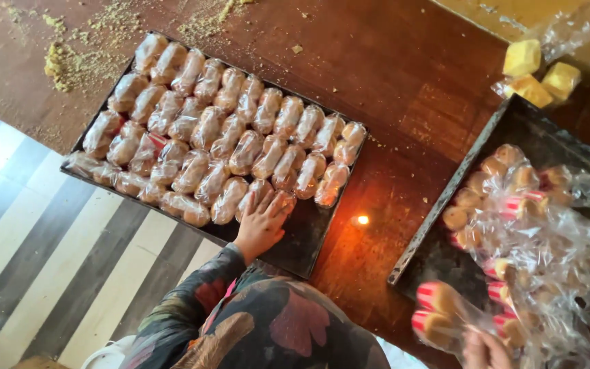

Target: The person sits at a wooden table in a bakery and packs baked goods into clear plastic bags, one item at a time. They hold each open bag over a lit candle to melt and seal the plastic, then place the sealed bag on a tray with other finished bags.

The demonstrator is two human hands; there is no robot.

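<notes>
A dark baking tray [308,236] on the brown floor holds rows of small cakes sealed in clear plastic packets [213,130]. My left hand [262,220] rests fingers apart on the near row, touching a packet at the row's end. At the lower right, my right hand [485,350] grips a clear bag with red-and-white cups holding brown cakes [438,311]. Only the fingers of that hand show at the frame's bottom edge. My flowered sleeve [240,314] fills the bottom middle.
A second dark tray [445,205] at the right holds loose cakes in crumpled clear bags [548,239]. Yellow cake blocks [534,72] lie in plastic at the top right. Crumbs [69,65] litter the floor at top left. A striped mat [49,253] lies at the left.
</notes>
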